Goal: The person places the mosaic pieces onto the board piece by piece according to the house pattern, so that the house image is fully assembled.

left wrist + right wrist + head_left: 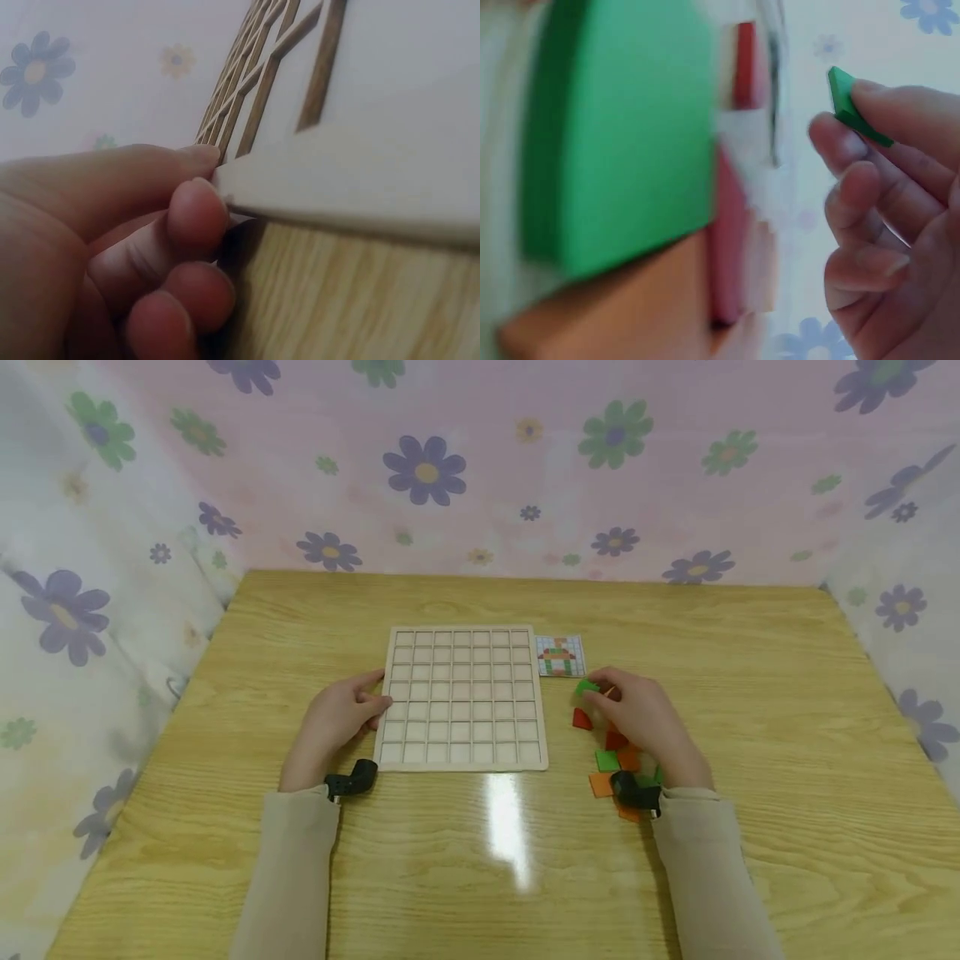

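A square wooden grid board (pixel 461 767) lies on the table with bare cells. At its left edge my left hand (pixel 333 717) pinches the rim, the thumb (pixel 199 155) on top and a fingertip against the side. My right hand (pixel 643 714) holds a small green tile (pixel 586 687) between thumb and fingers, right of the board; the right wrist view shows this tile (pixel 845 97) clear of the other pieces. Under and around that hand lie loose tiles, among them a red piece with a curved edge (pixel 581 719), a green square (pixel 607 761) and an orange square (pixel 601 784).
A small card (pixel 560 657) with a coloured grid picture lies against the board's upper right side. More orange, red and green tiles are partly hidden by the right hand and its wrist camera (pixel 633 792). Flowered cloth (pixel 480 527) hangs behind the wooden table (pixel 450 877).
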`<state>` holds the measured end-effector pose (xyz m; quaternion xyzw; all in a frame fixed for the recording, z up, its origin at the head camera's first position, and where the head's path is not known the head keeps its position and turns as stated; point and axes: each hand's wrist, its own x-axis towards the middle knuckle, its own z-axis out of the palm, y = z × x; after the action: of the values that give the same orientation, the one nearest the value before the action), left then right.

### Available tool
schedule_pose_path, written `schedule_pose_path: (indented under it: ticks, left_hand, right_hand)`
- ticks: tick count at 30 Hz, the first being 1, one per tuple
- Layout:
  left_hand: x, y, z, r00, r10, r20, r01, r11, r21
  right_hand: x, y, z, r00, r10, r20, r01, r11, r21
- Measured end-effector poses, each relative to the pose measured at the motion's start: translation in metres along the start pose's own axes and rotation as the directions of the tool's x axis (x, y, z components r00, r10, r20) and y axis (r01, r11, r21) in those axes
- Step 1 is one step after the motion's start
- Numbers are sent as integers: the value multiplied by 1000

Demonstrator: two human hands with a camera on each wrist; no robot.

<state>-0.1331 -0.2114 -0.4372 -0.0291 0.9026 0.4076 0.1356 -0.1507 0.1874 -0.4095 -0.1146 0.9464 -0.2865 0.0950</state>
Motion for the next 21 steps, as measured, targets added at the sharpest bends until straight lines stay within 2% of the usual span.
schedule_pose_path:
  ticks: [5,9,14,21]
  left_hand:
    - [1,0,1,1000,2,-1,-2,1000,1]
    - [2,0,0,1000,14,-4,-14,1000,2]
    - [1,0,-3,999,12,-38,-10,999,48]
    - [0,-1,0,1000,13,-13,-12,999,33]
  right_hand:
    - [-1,-13,-5,999,-15,28,14,999,40]
    - [8,-31,-4,997,-66,50,65,998,15]
    - [16,-60,12,986,-154,63,153,988,16]
    - [21,-93,41,970,-214,119,217,976,-10]
